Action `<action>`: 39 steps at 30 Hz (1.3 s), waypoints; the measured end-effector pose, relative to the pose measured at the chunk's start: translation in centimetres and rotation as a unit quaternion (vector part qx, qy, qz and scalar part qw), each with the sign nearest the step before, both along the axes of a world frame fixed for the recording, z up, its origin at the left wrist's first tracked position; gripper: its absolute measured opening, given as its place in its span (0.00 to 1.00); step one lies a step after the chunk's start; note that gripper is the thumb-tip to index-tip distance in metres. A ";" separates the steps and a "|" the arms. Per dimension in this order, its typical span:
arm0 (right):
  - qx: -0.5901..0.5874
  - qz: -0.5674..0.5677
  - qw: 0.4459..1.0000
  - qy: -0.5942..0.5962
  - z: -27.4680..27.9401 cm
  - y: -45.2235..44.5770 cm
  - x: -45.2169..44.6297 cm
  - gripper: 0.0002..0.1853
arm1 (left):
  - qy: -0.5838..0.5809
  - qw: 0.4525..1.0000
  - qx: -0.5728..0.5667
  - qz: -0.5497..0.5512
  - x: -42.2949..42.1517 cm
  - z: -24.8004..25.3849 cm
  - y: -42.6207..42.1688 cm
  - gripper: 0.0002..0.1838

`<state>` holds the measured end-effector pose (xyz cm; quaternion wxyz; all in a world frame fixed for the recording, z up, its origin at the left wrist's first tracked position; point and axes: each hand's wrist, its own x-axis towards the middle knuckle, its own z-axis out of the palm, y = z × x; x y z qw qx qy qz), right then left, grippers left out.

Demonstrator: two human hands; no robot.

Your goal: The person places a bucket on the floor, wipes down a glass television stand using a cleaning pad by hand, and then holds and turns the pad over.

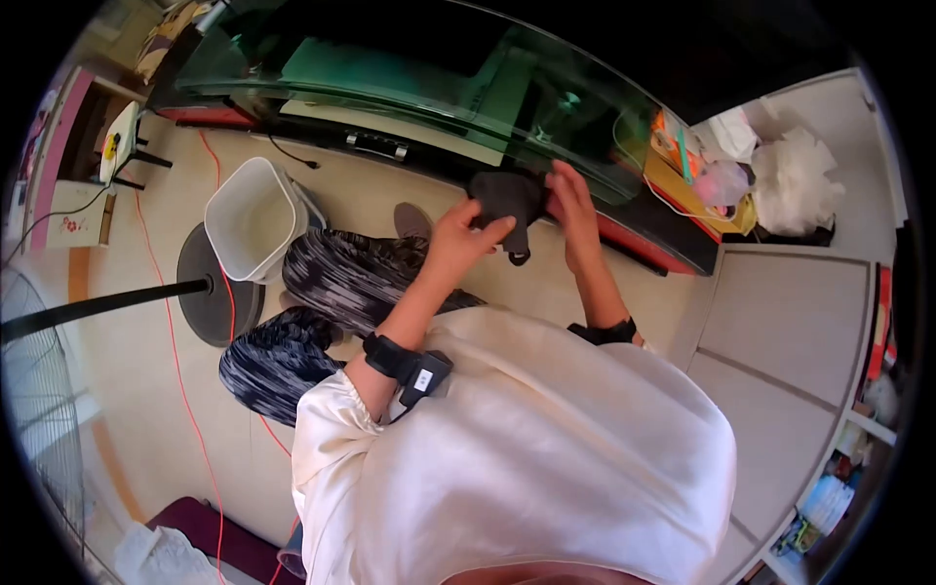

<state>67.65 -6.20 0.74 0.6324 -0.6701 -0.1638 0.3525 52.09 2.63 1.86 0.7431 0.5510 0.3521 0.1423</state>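
My left hand (466, 237) is closed on the near left side of a dark grey, soft-looking item (509, 200), with the thumb lying across it. The item has a narrow lower end with a small loop; its exact kind cannot be made out. My right hand (577, 210) is at the item's right edge, fingers stretched upward and the palm turned toward it. Whether those fingers touch the item is hard to tell. Both hands are in front of a glass-topped black TV stand (439, 122). Each forearm wears a black strap, the left one with a small box.
Left of my knees stands a white bin (255, 219), beside a round black base (216, 302) with a pole. Red cables (185, 375) run over the floor. Bags and a box of odds and ends (682, 161) fill the right corner, above a pale cabinet (780, 331). A fan (44, 419) is at far left.
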 end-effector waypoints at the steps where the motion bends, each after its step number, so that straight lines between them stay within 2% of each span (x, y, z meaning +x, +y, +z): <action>1: 0.031 -0.003 0.997 0.073 0.6 -0.4 -0.6 0.25 | 0.006 0.959 0.283 -0.031 0.2 -0.8 -0.3 0.19; 2: 0.030 0.003 0.997 0.076 0.6 -0.7 -1.4 0.25 | 0.010 0.959 0.282 -0.026 0.6 -0.4 -1.0 0.19; 4: 0.117 0.089 0.951 0.270 0.4 -1.0 -2.7 0.27 | 0.130 0.838 0.502 -0.167 0.8 0.9 -2.9 0.23; 5: 0.091 0.088 0.955 0.269 0.5 -1.0 -2.3 0.27 | 0.110 0.836 0.507 -0.179 0.5 0.8 -3.2 0.28; 6: 0.101 0.091 0.957 0.257 1.0 -0.8 -1.7 0.27 | 0.102 0.832 0.518 -0.173 0.2 1.7 -3.2 0.28; 8: 0.097 -0.041 0.980 0.171 2.8 -0.1 -0.2 0.26 | -0.027 0.864 0.490 -0.117 -1.0 4.7 -2.2 0.28; 10: 0.109 -0.118 0.984 -0.081 3.4 0.2 2.2 0.25 | -0.010 0.893 0.436 -0.109 -3.9 7.8 0.0 0.27; 12: 0.004 -0.114 0.943 -0.311 2.5 0.3 4.9 0.25 | 0.036 0.889 0.456 -0.029 -7.2 12.0 2.2 0.27; 13: 0.011 -0.109 0.943 -0.315 1.0 0.6 6.0 0.25 | -0.037 0.864 0.498 0.066 -8.9 12.8 3.1 0.23; 14: -0.077 -0.044 0.878 -0.470 -1.0 1.0 7.1 0.27 | -0.043 0.864 0.482 0.138 -10.9 15.0 3.1 0.20; 15: -0.164 0.022 0.777 -0.607 -2.0 1.4 7.4 0.28 | -0.083 0.835 0.503 0.208 -12.6 17.0 2.8 0.18; 16: -0.157 0.028 0.775 -0.611 -1.9 2.1 6.9 0.28 | -0.082 0.793 0.550 0.250 -14.3 19.0 2.3 0.16; 18: -0.175 0.082 0.730 -0.656 -1.7 4.1 5.1 0.30 | -0.180 0.695 0.654 0.238 -17.9 21.6 2.2 0.17; 19: -0.155 0.102 0.723 -0.666 -1.8 5.3 4.5 0.31 | -0.164 0.677 0.687 0.209 -19.5 23.7 1.6 0.18; 22: -0.117 0.161 0.696 -0.690 -1.6 9.0 2.1 0.31 | -0.265 0.569 0.701 0.338 -20.0 27.7 -0.1 0.18; 23: -0.104 0.176 0.696 -0.689 -1.4 10.1 1.5 0.31 | -0.287 0.546 0.713 0.333 -20.8 28.7 -0.2 0.18; 30: -0.072 0.190 0.698 -0.687 -1.5 11.9 0.1 0.33 | -0.277 0.507 0.761 0.294 -23.8 31.1 -3.1 0.19; 39: -0.065 0.176 0.690 -0.699 -1.2 11.4 0.0 0.36 | -0.249 0.459 0.793 0.315 -27.0 34.2 -6.8 0.20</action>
